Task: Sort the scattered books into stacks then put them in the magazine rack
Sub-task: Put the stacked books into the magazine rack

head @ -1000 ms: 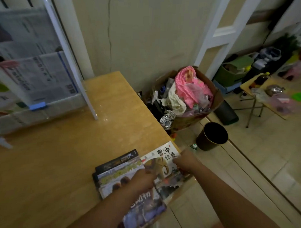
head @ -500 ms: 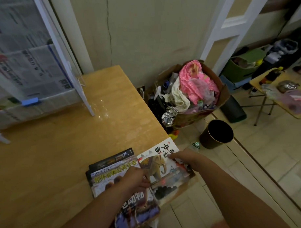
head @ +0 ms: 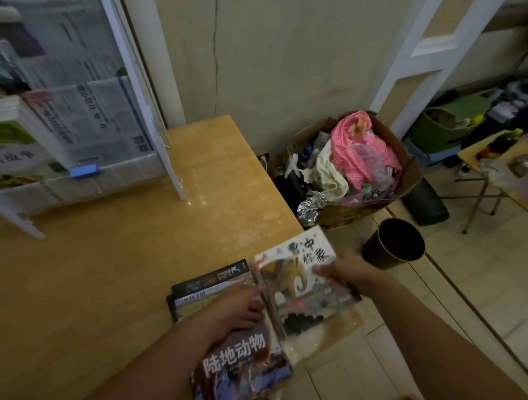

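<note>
Nearest us, our left hand (head: 230, 311) presses flat, fingers fairly straight, on a stack of books (head: 228, 329) that lies at the near right corner of the desk (head: 115, 265), its lowest cover jutting past the near edge toward us. Just beside it, our right hand (head: 346, 274) grips the right edge of the elephant book (head: 298, 284), thumb on the cover, and holds it tilted, its left side against the stack and its right part overhanging the desk's right edge above the floor (head: 469, 297). Left of the stack the wood lies bare. Farther on, the magazine rack (head: 85, 164) stands at the back left, clear pockets holding newspapers and a green-covered book, its white side panel meeting the desk well apart from the stack. Beyond the right edge, a dark bin (head: 393, 244) stands on the tiles, and behind it a cardboard box (head: 360, 169) of cloth and clutter sits against the wall.
</note>
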